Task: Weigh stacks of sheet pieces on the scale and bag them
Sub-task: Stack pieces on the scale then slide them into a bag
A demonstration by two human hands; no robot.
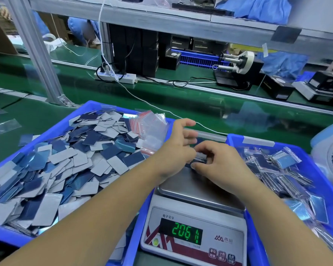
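Head view shows both hands over the far end of the scale (196, 223), where the left hand (178, 148) and right hand (217, 160) together pinch a small stack of sheet pieces (201, 156) just above the pan, between two blue trays (96, 107).

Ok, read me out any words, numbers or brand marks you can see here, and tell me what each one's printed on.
"2061" in green digits, any decimal point unclear: display of the scale.
"电子天平": small print above that display.
"香山" beside a peaked logo: scale front, right of the display.
Three red buttons on the scale: characters too small to read.
Round sticker on the scale: blurred.
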